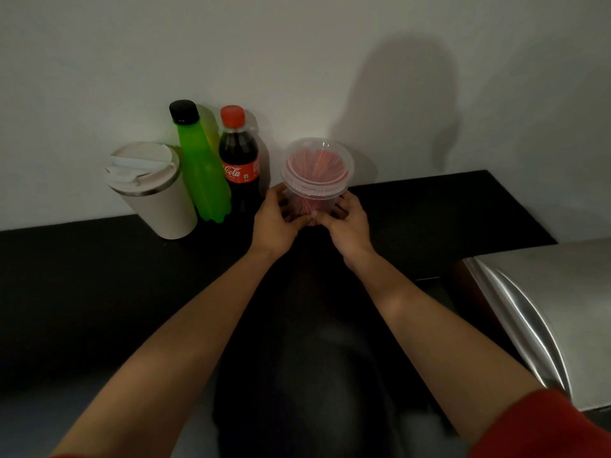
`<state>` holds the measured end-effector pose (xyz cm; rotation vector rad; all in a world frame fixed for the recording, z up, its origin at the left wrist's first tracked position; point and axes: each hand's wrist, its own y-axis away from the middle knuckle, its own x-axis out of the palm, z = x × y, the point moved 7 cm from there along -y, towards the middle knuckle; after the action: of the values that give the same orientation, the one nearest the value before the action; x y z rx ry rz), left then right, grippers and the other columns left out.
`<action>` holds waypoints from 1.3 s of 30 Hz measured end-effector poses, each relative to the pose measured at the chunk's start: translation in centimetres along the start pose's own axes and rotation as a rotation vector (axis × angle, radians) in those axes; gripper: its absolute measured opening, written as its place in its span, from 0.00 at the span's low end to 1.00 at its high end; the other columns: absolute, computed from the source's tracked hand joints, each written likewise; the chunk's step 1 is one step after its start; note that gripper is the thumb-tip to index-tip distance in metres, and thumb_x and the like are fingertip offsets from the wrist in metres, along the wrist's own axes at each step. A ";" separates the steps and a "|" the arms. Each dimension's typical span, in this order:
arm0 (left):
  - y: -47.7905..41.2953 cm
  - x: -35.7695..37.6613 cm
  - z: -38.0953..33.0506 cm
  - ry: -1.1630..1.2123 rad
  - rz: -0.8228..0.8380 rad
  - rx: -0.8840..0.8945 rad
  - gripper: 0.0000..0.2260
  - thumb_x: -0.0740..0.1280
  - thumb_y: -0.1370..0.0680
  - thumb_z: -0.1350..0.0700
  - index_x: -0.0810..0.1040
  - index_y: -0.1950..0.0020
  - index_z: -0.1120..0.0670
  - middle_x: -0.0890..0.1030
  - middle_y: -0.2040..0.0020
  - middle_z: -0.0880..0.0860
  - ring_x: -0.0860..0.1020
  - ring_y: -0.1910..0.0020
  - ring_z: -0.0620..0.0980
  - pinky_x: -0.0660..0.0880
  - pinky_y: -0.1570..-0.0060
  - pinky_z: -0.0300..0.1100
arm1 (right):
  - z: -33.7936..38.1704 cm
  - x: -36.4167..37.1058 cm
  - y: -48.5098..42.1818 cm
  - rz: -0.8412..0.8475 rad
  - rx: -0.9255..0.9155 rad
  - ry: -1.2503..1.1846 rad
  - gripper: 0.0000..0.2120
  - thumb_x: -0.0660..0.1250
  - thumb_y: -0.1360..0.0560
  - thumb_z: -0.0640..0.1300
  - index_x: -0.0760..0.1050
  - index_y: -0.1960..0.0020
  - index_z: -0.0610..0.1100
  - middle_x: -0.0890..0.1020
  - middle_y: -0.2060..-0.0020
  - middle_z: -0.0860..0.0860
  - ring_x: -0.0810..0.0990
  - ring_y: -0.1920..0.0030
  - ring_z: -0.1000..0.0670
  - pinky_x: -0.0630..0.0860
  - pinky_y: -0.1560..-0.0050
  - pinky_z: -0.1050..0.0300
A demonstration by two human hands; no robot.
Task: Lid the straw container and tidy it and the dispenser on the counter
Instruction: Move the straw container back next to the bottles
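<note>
A clear plastic straw container (pixel 316 175) holding red straws stands on the black counter (pixel 99 276) near the back wall, with a clear lid (pixel 317 150) on its top. My left hand (pixel 276 219) grips its lower left side and my right hand (pixel 347 223) grips its lower right side; the thumbs meet in front of it. The container's base is hidden behind my fingers.
Left of the container stand a Coca-Cola bottle (pixel 239 160), a green bottle (pixel 201 166) and a white lidded cup (pixel 152 190), all against the wall. A brushed-metal appliance (pixel 542 312) sits at the right edge of the counter.
</note>
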<state>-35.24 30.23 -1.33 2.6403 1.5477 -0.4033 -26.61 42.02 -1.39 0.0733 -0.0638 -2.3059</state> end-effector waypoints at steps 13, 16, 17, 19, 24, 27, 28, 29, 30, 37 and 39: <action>-0.1 0.1 0.3 -0.086 0.043 -0.002 0.35 0.75 0.30 0.55 0.62 0.27 0.54 0.74 0.34 0.56 0.75 0.37 0.52 0.72 0.41 0.41 | -0.3 0.5 0.0 0.027 -0.010 -0.021 0.34 0.74 0.33 0.41 0.64 0.31 0.46 0.74 0.42 0.53 0.73 0.42 0.54 0.74 0.62 0.73; -0.2 0.1 0.3 -0.099 0.056 0.002 0.35 0.74 0.30 0.55 0.62 0.27 0.54 0.74 0.33 0.56 0.75 0.37 0.52 0.71 0.42 0.39 | -0.5 0.5 -0.1 0.025 -0.012 -0.015 0.35 0.75 0.34 0.42 0.63 0.31 0.48 0.73 0.45 0.56 0.72 0.44 0.57 0.73 0.62 0.74; -0.2 0.1 0.3 -0.101 0.057 0.002 0.35 0.74 0.30 0.55 0.62 0.27 0.54 0.74 0.33 0.56 0.75 0.37 0.52 0.71 0.42 0.39 | -0.5 0.5 -0.1 0.026 -0.013 -0.014 0.35 0.75 0.34 0.42 0.63 0.31 0.48 0.73 0.44 0.56 0.72 0.44 0.57 0.74 0.61 0.74; -0.2 0.1 0.3 -0.103 0.057 0.000 0.35 0.74 0.30 0.55 0.62 0.27 0.55 0.74 0.33 0.56 0.75 0.37 0.53 0.71 0.41 0.40 | -0.5 0.5 -0.1 0.022 -0.011 -0.001 0.35 0.75 0.34 0.43 0.63 0.31 0.48 0.73 0.43 0.56 0.73 0.43 0.56 0.73 0.58 0.71; -0.1 0.2 0.3 -0.113 0.053 0.001 0.35 0.74 0.30 0.55 0.61 0.27 0.55 0.74 0.33 0.56 0.74 0.37 0.53 0.70 0.42 0.39 | -0.5 0.4 -0.1 0.017 -0.004 0.024 0.35 0.75 0.34 0.43 0.64 0.31 0.48 0.73 0.47 0.58 0.73 0.45 0.57 0.72 0.55 0.70; 0.0 0.2 0.4 -0.095 0.048 -0.013 0.36 0.75 0.30 0.56 0.61 0.27 0.54 0.74 0.33 0.56 0.74 0.37 0.52 0.70 0.41 0.39 | -0.4 0.4 0.0 0.027 -0.004 0.037 0.36 0.75 0.34 0.43 0.63 0.31 0.48 0.73 0.46 0.58 0.72 0.47 0.60 0.71 0.55 0.72; 0.2 0.1 0.4 -0.090 0.048 -0.017 0.36 0.75 0.31 0.56 0.61 0.27 0.54 0.74 0.33 0.56 0.74 0.37 0.51 0.70 0.41 0.39 | -0.4 0.3 0.1 0.027 -0.004 0.042 0.36 0.75 0.34 0.42 0.63 0.31 0.48 0.72 0.46 0.58 0.72 0.48 0.62 0.70 0.55 0.73; 0.3 0.1 0.4 -0.087 0.047 -0.019 0.37 0.75 0.31 0.55 0.61 0.27 0.54 0.74 0.33 0.56 0.74 0.37 0.51 0.70 0.42 0.38 | -0.4 0.2 0.2 0.027 -0.004 0.044 0.36 0.75 0.34 0.42 0.63 0.30 0.48 0.72 0.46 0.58 0.71 0.49 0.62 0.70 0.56 0.74; 0.4 0.0 0.4 -0.087 0.044 -0.017 0.37 0.75 0.31 0.55 0.61 0.27 0.55 0.74 0.33 0.56 0.74 0.38 0.49 0.70 0.42 0.38 | -0.4 0.2 0.3 0.026 -0.005 0.048 0.36 0.75 0.33 0.42 0.63 0.30 0.47 0.72 0.45 0.58 0.71 0.49 0.63 0.69 0.57 0.75; 2.6 -0.7 0.2 -0.131 0.010 -0.060 0.36 0.75 0.30 0.53 0.61 0.27 0.56 0.72 0.32 0.57 0.72 0.34 0.52 0.67 0.40 0.39 | -0.2 -0.6 2.0 -0.016 0.038 0.159 0.38 0.73 0.31 0.46 0.58 0.27 0.45 0.67 0.30 0.47 0.66 0.34 0.54 0.64 0.41 0.66; 3.5 -1.0 -0.3 -0.150 0.004 -0.066 0.35 0.74 0.30 0.54 0.62 0.27 0.56 0.72 0.32 0.58 0.71 0.34 0.53 0.67 0.39 0.39 | 0.0 -0.8 2.7 -0.022 0.048 0.188 0.39 0.72 0.31 0.49 0.57 0.26 0.46 0.65 0.28 0.46 0.64 0.30 0.49 0.63 0.36 0.59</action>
<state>-32.67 27.68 -1.11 2.5007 1.4837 -0.5268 -24.01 40.81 -1.12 0.3163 -0.0225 -2.3090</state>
